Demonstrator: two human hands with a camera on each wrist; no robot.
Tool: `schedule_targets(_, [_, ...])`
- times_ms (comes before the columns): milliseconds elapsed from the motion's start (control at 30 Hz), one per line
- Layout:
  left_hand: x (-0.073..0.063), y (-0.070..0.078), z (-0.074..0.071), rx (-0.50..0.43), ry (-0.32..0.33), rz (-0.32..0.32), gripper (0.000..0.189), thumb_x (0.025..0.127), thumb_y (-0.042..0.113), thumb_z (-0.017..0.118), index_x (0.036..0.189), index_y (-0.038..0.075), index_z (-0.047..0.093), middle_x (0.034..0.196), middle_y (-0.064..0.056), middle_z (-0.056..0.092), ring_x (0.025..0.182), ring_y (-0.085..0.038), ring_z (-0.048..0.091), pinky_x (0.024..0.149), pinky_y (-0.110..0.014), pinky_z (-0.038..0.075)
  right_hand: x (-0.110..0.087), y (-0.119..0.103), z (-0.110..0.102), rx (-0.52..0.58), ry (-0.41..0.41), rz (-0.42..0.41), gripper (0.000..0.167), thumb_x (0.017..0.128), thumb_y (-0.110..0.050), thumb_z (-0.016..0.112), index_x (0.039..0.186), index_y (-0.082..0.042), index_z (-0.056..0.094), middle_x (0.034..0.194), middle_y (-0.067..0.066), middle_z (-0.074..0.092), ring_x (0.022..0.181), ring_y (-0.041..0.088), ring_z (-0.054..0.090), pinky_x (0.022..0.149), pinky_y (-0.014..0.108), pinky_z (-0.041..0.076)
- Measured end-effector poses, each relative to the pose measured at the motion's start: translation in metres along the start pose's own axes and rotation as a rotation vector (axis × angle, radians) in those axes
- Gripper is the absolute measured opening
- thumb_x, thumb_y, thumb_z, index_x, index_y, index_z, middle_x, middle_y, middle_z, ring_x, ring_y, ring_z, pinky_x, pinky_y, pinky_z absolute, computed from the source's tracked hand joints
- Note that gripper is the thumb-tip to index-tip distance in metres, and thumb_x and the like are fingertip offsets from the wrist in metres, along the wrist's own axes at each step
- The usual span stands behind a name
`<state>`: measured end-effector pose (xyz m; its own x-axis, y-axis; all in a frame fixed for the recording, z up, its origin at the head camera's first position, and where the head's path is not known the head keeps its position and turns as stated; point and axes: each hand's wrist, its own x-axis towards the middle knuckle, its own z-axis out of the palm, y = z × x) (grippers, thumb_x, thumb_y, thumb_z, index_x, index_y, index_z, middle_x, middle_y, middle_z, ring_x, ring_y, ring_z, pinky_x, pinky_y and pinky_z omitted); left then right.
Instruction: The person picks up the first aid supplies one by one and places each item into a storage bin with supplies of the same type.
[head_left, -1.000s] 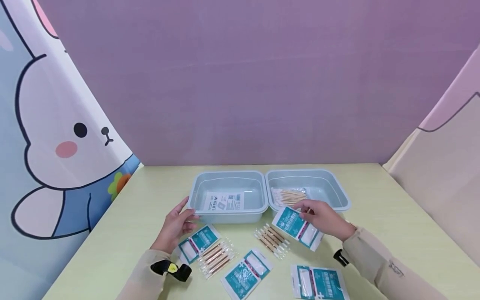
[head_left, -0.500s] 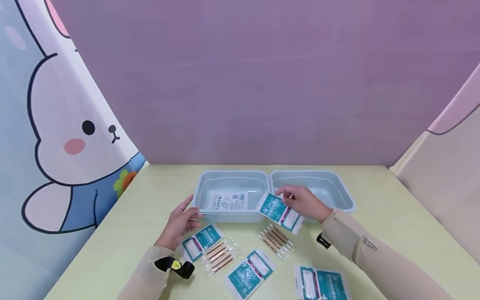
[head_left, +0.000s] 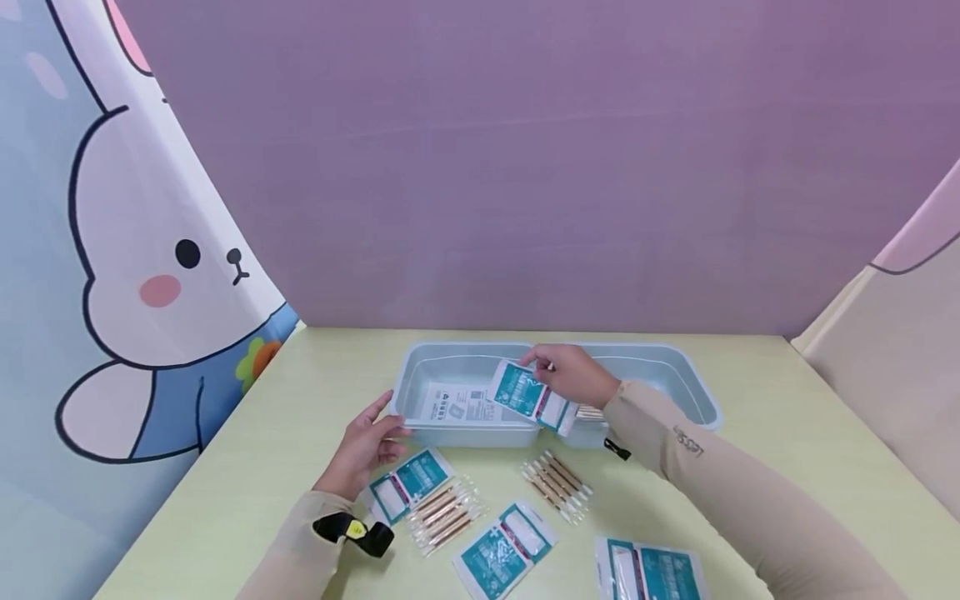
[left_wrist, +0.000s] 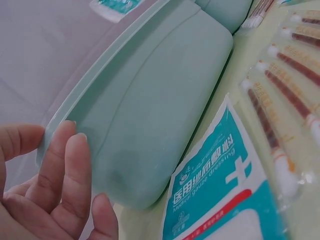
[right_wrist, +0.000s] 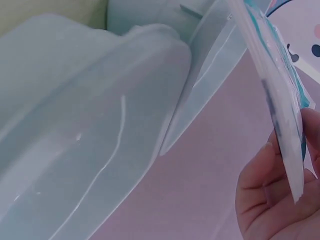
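Observation:
My right hand (head_left: 576,375) pinches a teal-and-white medical gauze dressing packet (head_left: 519,390) by its edge, above the right side of the left light-blue plastic bin (head_left: 465,436). The right wrist view shows this packet (right_wrist: 275,95) edge-on between thumb and fingers (right_wrist: 257,167). With thumb and fingertips, my left hand (head_left: 365,450) holds the rim of the left bin at its near left corner. A white printed label (head_left: 453,402) lies in that bin. Beside it stands the right bin (head_left: 686,383), partly hidden by my right arm, with some swab sticks (head_left: 589,412) showing inside.
In front of the bins lie more gauze packets, one at left (head_left: 420,473), one in the middle (head_left: 495,562) and one at right (head_left: 663,573). Two clear packs of brown-stemmed swabs, one left (head_left: 447,517) and one centre (head_left: 557,487), lie among them. A purple wall (head_left: 525,167) rises behind.
My right hand has carried the gauze packet left and away from me, from in front of the right bin to over the left bin. The left hand has stayed at the rim.

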<state>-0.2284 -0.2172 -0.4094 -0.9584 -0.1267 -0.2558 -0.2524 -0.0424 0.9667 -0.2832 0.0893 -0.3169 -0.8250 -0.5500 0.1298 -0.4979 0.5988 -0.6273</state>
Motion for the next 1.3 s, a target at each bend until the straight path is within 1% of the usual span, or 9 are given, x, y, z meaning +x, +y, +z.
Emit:
schedule_targets(200, [-0.001,-0.001,0.0,-0.004,-0.002,0.009,0.057,0.097,0.015,0.053,0.15,0.018,0.033,0.075,0.001,0.069,0.056,-0.012,0.058,0.065,-0.028,0.045,0.02,-0.009,0.006,-0.015,-0.025,-0.076,0.025,0.092,0.006,0.055,0.114,-0.001,0.066,0.088,0.007,0.063,0.07,0.016,0.053,0.066,0.03,0.045])
schedule_targets(367, [0.0,-0.001,-0.002,0.001,0.001,0.01,0.057,0.097,0.015,0.052,0.151,0.017,0.032,0.076,0.0,0.069,0.056,-0.012,0.058,0.065,-0.028,0.044,0.039,-0.021,0.011,-0.06,-0.032,-0.071,0.026,0.092,0.005,0.056,0.114,-0.003,0.068,0.104,0.012,0.067,0.079,0.018,0.057,0.069,0.029,0.047])
schedule_targets(500, [-0.001,-0.001,-0.003,0.001,0.006,0.014,0.057,0.097,0.015,0.053,0.15,0.017,0.032,0.076,0.0,0.069,0.055,-0.012,0.058,0.064,-0.028,0.044,0.054,-0.027,0.02,-0.116,-0.027,-0.024,0.028,0.093,0.006,0.054,0.113,-0.006,0.069,0.114,0.013,0.066,0.084,0.019,0.06,0.069,0.029,0.048])
schedule_targets(567, [-0.001,-0.001,-0.003,-0.003,0.003,0.016,0.057,0.097,0.015,0.052,0.15,0.017,0.032,0.075,0.0,0.069,0.055,-0.012,0.058,0.063,-0.028,0.044,0.061,-0.028,0.025,-0.13,-0.032,0.009,0.03,0.093,0.007,0.052,0.113,-0.007,0.069,0.116,0.012,0.066,0.088,0.02,0.061,0.071,0.029,0.049])
schedule_targets(700, [-0.002,-0.001,-0.002,-0.005,0.004,0.011,0.057,0.097,0.015,0.053,0.15,0.017,0.032,0.076,-0.001,0.069,0.055,-0.012,0.058,0.063,-0.028,0.044,0.074,-0.031,0.032,-0.147,-0.047,0.079,0.032,0.093,0.006,0.051,0.113,-0.01,0.07,0.118,0.01,0.065,0.099,0.021,0.062,0.079,0.032,0.051])
schedule_targets(767, [-0.002,-0.002,-0.003,-0.002,0.004,0.009,0.057,0.097,0.016,0.053,0.15,0.016,0.032,0.076,-0.001,0.069,0.056,-0.013,0.058,0.063,-0.028,0.044,0.079,-0.031,0.034,-0.16,-0.053,0.095,0.031,0.093,0.006,0.052,0.112,-0.01,0.071,0.117,0.01,0.066,0.098,0.022,0.062,0.08,0.033,0.051])
schedule_targets(967, [0.0,-0.003,-0.003,0.003,0.011,0.006,0.057,0.097,0.016,0.054,0.15,0.016,0.033,0.076,-0.001,0.069,0.055,-0.013,0.058,0.063,-0.028,0.044,0.09,-0.031,0.04,-0.188,-0.102,0.124,0.028,0.091,0.004,0.057,0.111,-0.01,0.071,0.114,0.01,0.066,0.096,0.021,0.061,0.085,0.035,0.05])
schedule_targets(1133, [0.0,-0.003,-0.002,-0.003,0.001,0.003,0.057,0.096,0.014,0.054,0.15,0.015,0.033,0.076,-0.001,0.069,0.054,-0.013,0.057,0.062,-0.028,0.044,0.096,-0.028,0.045,-0.201,-0.137,0.164,0.029,0.089,0.003,0.061,0.111,-0.013,0.072,0.118,0.006,0.065,0.105,0.021,0.058,0.092,0.038,0.047])
schedule_targets(1300, [-0.001,-0.004,-0.003,0.004,0.019,0.013,0.057,0.096,0.014,0.054,0.149,0.016,0.035,0.076,-0.002,0.069,0.054,-0.013,0.057,0.062,-0.028,0.045,0.104,-0.025,0.048,-0.2,-0.17,0.214,0.029,0.088,0.003,0.062,0.108,-0.015,0.073,0.126,0.004,0.061,0.113,0.023,0.055,0.094,0.039,0.045])
